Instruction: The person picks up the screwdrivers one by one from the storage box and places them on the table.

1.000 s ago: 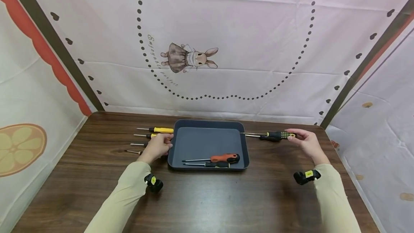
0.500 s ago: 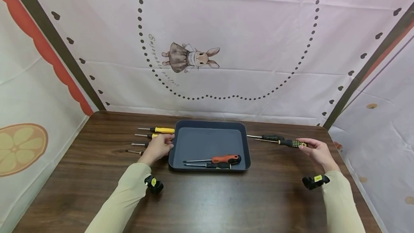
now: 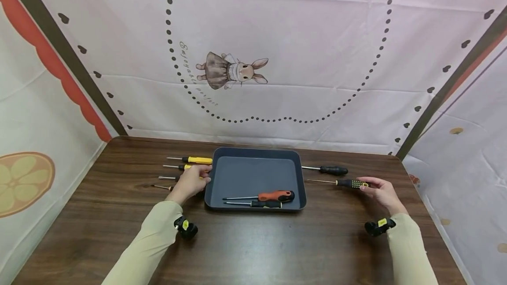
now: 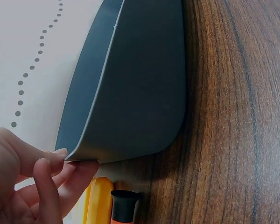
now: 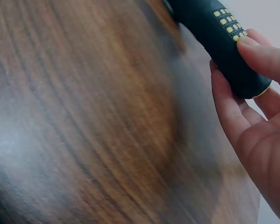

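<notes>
My left hand (image 3: 192, 184) pinches the left rim of a dark grey tray (image 3: 253, 151); the left wrist view has the thumb (image 4: 53, 156) inside the wall and fingers outside. An orange-handled screwdriver (image 3: 273, 195) and a black-handled one lie in the tray along its near side. On the right, my right hand (image 3: 382, 192) holds the handle end of a screwdriver with a black, yellow-dotted handle (image 3: 348, 183), its shaft aimed at the tray. In the right wrist view, thumb and fingers wrap that handle (image 5: 219, 46). A plain black screwdriver (image 3: 333, 170) lies just behind it.
Left of the tray, several screwdrivers lie in a column, a yellow-handled one (image 3: 200, 160) farthest back; my left hand covers some handles. A printed fabric sheet (image 3: 301, 78) rises behind the wooden table (image 3: 253, 250), with more fabric at both sides.
The yellow-dotted screwdriver has moved toward me in my right hand, away from the plain black one it had overlapped. My left hand stays on the tray's rim.
</notes>
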Tool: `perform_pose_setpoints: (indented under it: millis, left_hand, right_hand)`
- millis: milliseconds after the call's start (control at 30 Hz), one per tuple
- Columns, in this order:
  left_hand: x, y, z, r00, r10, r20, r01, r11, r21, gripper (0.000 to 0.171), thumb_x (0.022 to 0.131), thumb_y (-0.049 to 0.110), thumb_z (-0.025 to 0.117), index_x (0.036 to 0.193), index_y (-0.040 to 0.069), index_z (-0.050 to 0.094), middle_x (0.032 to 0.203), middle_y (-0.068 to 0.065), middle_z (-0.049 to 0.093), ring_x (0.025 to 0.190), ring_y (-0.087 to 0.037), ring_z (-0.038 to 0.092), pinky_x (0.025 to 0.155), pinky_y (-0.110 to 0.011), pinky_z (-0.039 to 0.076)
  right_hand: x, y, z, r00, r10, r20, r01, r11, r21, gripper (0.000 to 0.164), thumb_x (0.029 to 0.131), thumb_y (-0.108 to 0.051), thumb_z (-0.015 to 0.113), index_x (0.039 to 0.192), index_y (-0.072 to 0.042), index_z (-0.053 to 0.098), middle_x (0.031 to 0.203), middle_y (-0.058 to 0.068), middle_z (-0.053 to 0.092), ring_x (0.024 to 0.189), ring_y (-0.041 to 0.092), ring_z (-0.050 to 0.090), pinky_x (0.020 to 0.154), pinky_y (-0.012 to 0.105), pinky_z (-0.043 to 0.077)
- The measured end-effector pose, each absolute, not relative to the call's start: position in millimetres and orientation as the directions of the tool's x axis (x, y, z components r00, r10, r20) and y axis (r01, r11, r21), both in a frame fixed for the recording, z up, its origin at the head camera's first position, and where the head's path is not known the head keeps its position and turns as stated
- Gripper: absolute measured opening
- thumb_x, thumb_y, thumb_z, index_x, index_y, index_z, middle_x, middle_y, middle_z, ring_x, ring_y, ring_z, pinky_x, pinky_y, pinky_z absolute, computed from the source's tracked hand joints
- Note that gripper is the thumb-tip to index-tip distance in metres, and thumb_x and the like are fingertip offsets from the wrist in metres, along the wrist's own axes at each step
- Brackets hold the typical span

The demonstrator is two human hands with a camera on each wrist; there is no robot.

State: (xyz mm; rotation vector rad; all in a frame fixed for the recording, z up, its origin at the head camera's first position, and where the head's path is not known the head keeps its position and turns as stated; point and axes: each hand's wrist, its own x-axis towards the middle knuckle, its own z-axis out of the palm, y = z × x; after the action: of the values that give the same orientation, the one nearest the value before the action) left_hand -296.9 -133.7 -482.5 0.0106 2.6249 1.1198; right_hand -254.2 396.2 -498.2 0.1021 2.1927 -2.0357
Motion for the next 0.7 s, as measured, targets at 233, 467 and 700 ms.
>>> perform_pose_setpoints:
  millis: [233,467,700]
  left_hand:
    - [-299,-134,-483,-0.955,0.116,-0.272,-0.114,0.704,0.701,0.042,0.087,0.004,0.056,0.128,0.001,0.050,0.106,-0.016,0.059,0.061,-0.016,0.052,0.048,-0.027,0.044]
    - [-298,-135,-482,-0.956,0.123,-0.266,-0.104,0.706,0.700,0.041,0.088,0.004,0.056,0.128,0.001,0.050,0.106,-0.016,0.059,0.060,-0.016,0.052,0.047,-0.028,0.044]
    - [-298,-134,-482,-0.959,0.130,-0.251,-0.088,0.707,0.702,0.041,0.087,0.003,0.055,0.128,0.000,0.050,0.106,-0.017,0.059,0.062,-0.015,0.053,0.048,-0.028,0.044]
  right_hand:
    - [-256,392,-505,-0.977,-0.083,-0.197,0.198,-0.002,-0.980,0.033,0.084,0.009,0.054,0.092,-0.017,0.072,0.090,-0.012,0.060,0.081,0.000,0.055,0.071,0.015,0.048]
    - [-263,392,-504,-0.972,-0.046,-0.230,0.215,0.215,-0.953,0.021,0.084,0.001,0.059,0.102,-0.005,0.068,0.091,-0.008,0.057,0.080,0.000,0.053,0.071,0.016,0.047]
    - [-273,391,-504,-0.991,-0.005,-0.135,0.109,0.565,-0.818,0.039,0.083,-0.016,0.065,0.113,0.009,0.057,0.096,-0.001,0.065,0.080,-0.002,0.049,0.073,0.017,0.039]
